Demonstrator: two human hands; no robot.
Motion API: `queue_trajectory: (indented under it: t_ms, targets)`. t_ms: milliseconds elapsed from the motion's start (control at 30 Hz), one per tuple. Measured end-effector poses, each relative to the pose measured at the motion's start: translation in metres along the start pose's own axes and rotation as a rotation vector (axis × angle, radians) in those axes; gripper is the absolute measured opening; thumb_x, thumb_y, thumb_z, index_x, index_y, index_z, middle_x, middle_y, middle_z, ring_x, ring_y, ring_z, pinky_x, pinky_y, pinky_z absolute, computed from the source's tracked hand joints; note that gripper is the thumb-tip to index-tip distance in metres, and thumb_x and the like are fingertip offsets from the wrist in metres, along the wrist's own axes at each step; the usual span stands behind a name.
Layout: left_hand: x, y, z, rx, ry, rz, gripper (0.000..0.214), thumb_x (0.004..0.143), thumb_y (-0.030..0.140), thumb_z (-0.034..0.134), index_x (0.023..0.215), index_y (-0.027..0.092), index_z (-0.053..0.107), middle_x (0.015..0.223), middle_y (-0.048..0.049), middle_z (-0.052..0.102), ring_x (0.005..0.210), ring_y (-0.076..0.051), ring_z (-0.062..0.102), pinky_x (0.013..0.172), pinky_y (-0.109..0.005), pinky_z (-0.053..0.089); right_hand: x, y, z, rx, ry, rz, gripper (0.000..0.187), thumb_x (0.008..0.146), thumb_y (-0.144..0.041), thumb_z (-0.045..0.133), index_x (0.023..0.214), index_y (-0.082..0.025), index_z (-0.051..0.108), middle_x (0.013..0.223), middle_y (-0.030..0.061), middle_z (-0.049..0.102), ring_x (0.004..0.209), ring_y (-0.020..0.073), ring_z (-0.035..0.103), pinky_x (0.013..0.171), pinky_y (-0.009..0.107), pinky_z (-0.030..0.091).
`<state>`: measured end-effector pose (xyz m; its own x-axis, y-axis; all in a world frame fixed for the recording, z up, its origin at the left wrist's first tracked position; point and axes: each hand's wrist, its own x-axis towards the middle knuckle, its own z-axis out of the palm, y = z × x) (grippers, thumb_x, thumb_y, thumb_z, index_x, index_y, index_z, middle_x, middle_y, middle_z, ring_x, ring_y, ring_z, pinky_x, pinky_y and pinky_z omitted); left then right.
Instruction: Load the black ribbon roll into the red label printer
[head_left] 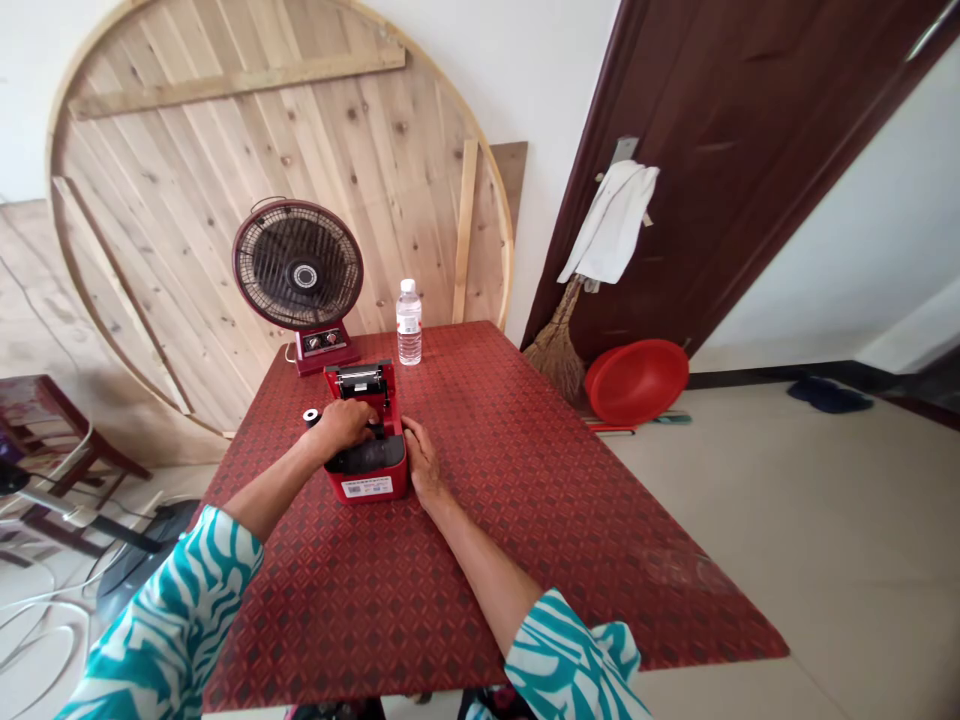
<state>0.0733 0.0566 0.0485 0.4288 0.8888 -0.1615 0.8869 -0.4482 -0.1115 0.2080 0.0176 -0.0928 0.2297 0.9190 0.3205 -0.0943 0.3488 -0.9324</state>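
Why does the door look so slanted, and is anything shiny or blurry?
Head view: the door slants, likely from a wide lens and tilted camera; head view: a pale patch, maybe glare, is on the tabletop near its right front corner; head view: the label on the red device is too fuzzy to read.

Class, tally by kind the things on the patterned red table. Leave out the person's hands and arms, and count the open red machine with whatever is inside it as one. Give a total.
Electric fan: 1
Plastic bottle: 1
Red printer: 1
Small roll: 1
Total: 4
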Motion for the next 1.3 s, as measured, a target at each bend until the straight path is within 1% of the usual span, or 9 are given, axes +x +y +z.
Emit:
queue_trajectory:
  t_ms: [167,333,467,567,767,933,1100,1233,1300]
  targets:
    - [0.001,-0.018,0.002,-0.255,-0.033,0.153,0.027,0.08,0.022,0.061,0.105,0.026,0.072,0.111,-0.004,0.072,0.106,-0.022,0.065,0.089,-0.028,0.049,-0.002,-0.001,-0.003,0.011,-0.014,0.034,0.04,0.087,-0.051,0.047,0.114,-0.027,0.064,0.12,0.0045,0.064,0.118,0.0217,0.054,0.107,0.04,0.036]
    - [-0.045,-0.03,0.015,-0.637,0.221,0.227,0.032,0.09,0.034,0.048,0.11,0.022,0.07,0.109,-0.0027,0.073,0.098,-0.018,0.067,0.088,-0.026,0.05,0.04,-0.022,0.003,0.053,0.027,0.069,0.048,0.083,-0.057,0.048,0.117,-0.025,0.061,0.128,0.0052,0.061,0.123,0.023,0.052,0.111,0.044,0.033]
    - [-0.074,-0.024,0.032,-0.629,0.414,0.433,0.03,0.093,0.032,0.048,0.105,0.018,0.071,0.111,-0.0087,0.071,0.103,-0.019,0.065,0.091,-0.031,0.05,0.083,-0.052,0.018,0.069,-0.019,-0.015,0.05,0.084,-0.058,0.045,0.121,-0.026,0.058,0.133,0.004,0.058,0.125,0.0221,0.05,0.108,0.044,0.036]
    - [-0.081,-0.023,0.037,-0.562,0.581,0.521,0.026,0.093,0.028,0.049,0.102,0.018,0.07,0.108,-0.0103,0.071,0.1,-0.019,0.065,0.09,-0.034,0.051,0.084,-0.068,0.019,0.019,-0.032,-0.103,0.047,0.087,-0.057,0.043,0.118,-0.026,0.059,0.119,0.0038,0.065,0.117,0.0205,0.055,0.106,0.042,0.039]
    - [-0.075,-0.038,0.046,-0.528,0.929,0.184,0.035,0.088,0.009,0.04,0.115,0.018,0.062,0.113,-0.0099,0.065,0.107,-0.02,0.058,0.092,-0.037,0.048,0.029,-0.065,-0.004,-0.193,-0.074,-0.323,0.039,0.093,-0.051,0.037,0.103,-0.025,0.064,0.113,0.0049,0.068,0.116,0.0199,0.057,0.106,0.04,0.038]
    - [-0.068,-0.046,0.068,-0.361,0.787,0.239,0.04,0.085,0.004,0.038,0.107,0.02,0.068,0.11,-0.0087,0.068,0.1,-0.022,0.057,0.089,-0.04,0.046,0.004,-0.047,-0.01,-0.262,-0.125,-0.382,0.037,0.096,-0.043,0.035,0.119,-0.024,0.058,0.109,0.0062,0.069,0.115,0.0206,0.059,0.104,0.041,0.039]
    - [-0.071,-0.042,0.08,-0.344,0.77,0.179,0.037,0.091,0.012,0.037,0.111,0.021,0.067,0.115,-0.0093,0.068,0.107,-0.023,0.055,0.088,-0.041,0.046,-0.004,-0.039,-0.013,-0.296,-0.115,-0.434,0.037,0.096,-0.04,0.036,0.124,-0.026,0.056,0.112,0.006,0.068,0.113,0.021,0.059,0.103,0.042,0.04]
    - [-0.073,-0.044,0.079,-0.464,0.736,0.212,0.036,0.091,0.015,0.037,0.109,0.022,0.068,0.116,-0.0101,0.068,0.108,-0.023,0.057,0.091,-0.041,0.046,-0.005,-0.039,-0.013,-0.214,-0.118,-0.369,0.036,0.094,-0.041,0.039,0.122,-0.026,0.057,0.112,0.0052,0.069,0.112,0.0198,0.06,0.104,0.041,0.04]
    - [-0.074,-0.046,0.079,-0.659,0.744,0.194,0.032,0.09,0.02,0.04,0.107,0.021,0.067,0.113,-0.0102,0.067,0.103,-0.021,0.061,0.09,-0.038,0.047,-0.001,-0.036,-0.011,-0.095,-0.032,-0.255,0.039,0.093,-0.045,0.039,0.121,-0.025,0.057,0.114,0.0061,0.068,0.115,0.0196,0.059,0.106,0.042,0.039]
